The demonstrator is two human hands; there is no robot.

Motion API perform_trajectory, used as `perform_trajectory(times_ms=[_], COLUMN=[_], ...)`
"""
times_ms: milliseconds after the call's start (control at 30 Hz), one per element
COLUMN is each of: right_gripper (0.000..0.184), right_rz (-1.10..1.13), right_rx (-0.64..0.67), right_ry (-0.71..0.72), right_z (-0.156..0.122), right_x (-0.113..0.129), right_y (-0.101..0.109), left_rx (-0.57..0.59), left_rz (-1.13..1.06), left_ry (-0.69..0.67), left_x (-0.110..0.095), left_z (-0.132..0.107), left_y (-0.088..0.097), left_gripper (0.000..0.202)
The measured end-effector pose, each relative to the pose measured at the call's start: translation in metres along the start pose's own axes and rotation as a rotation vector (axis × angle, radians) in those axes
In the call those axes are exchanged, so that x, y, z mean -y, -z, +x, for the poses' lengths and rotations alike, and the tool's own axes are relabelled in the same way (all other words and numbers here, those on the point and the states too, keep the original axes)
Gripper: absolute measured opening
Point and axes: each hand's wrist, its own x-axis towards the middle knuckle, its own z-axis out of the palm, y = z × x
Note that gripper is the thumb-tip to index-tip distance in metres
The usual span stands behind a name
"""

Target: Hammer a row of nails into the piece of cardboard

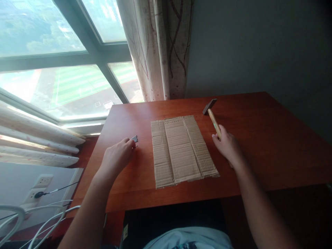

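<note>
Two bare hands flank a flat sheet of cardboard [183, 152] on a reddish-brown counter [269, 138] beside a bright window [77, 77]. With the sheet as the dial and twelve o'clock farthest from the person, the left hand [118, 154] is at nine, its fingers drawn narrow beside a small bunch of nails [134, 138]. One thin piece shows at the fingertips; whether it is pinched or merely touched cannot be told. The right hand [228, 143], at three, wraps its fingers around the wooden handle of a hammer [214, 122], the head pointing off toward one o'clock; whether that head rests on the surface is unclear.

The grip sits well down the handle, probably to leave the head free to swing. The nails lie apart from the sheet, between nine and ten, apparently so the left hand can reach them without crossing the right. The cardboard lies squarely before the person, presumably to be within reach of both hands, its folds running away from the near edge. A row of small dark marks [172, 121] lines its twelve o'clock end, too small to identify as holes or nail heads.
</note>
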Motion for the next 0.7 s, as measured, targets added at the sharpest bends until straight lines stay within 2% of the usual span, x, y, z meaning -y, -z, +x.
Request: perform_trajectory(times_ms=[100,167,267,333,433,533,600,700], right_gripper=[0.054,0.054,0.055,0.054,0.054,0.054,0.055,0.056], right_rz=[0.001,0.004,0.010,0.005,0.005,0.019,0.028,0.034], right_rx=[0.014,0.013,0.008,0.001,-0.015,-0.027,-0.027,-0.020], right_ry=[-0.007,-0.008,-0.012,-0.014,-0.008,0.000,-0.002,-0.010], right_z=[0.001,0.002,0.002,0.002,0.001,0.001,0.000,0.000], right_x=[0.000,0.000,-0.001,-0.001,-0.001,-0.001,-0.001,-0.001], right_y=[0.000,-0.001,-0.002,-0.002,-0.002,-0.002,-0.002,-0.002], left_rx=[-0.144,-0.285,-0.443,-0.471,-0.469,-0.488,-0.501,-0.510], left_rz=[-0.186,-0.444,-0.907,-1.105,-1.166,-1.138,-1.117,-1.105], left_ry=[-0.022,-0.025,-0.034,-0.085,-0.190,-0.221,-0.206,-0.164], left_x=[-0.004,-0.009,-0.023,-0.038,-0.059,-0.072,-0.076,-0.076], left_z=[-0.004,-0.004,0.006,0.020,0.050,0.075,0.084,0.084], left_y=[0.011,0.019,0.034,0.043,0.045,0.037,0.030,0.024], left_gripper=[0.016,0.009,0.013,0.017,0.017,0.015,0.014,0.015])
